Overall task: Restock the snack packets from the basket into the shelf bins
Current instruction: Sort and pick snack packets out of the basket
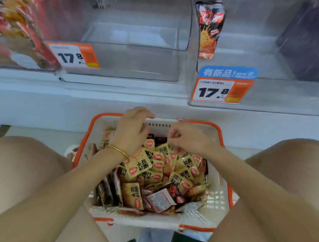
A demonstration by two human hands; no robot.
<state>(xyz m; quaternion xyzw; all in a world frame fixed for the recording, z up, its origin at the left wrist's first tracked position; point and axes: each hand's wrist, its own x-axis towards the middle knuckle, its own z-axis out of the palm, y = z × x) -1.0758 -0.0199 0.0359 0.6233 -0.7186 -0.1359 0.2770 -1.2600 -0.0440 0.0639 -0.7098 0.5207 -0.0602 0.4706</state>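
A person is crouching before clear shelf bins (132, 62) that are sitting beyond the fingertips, with an orange-rimmed white basket (149, 220) resting between the knees. Tan and dark snack packets (152, 168) are lying heaped in the basket, directly under both sets of fingers. The left hand (131, 130) is curling its fingers at the basket's far rim; the right hand (187, 140) is curling narrowly just above the pile. Whether either is gripping anything cannot be told. A black-and-red packet (209, 29) is standing in the bin past the right fingers. A gold bangle (118, 150) is circling the left wrist.
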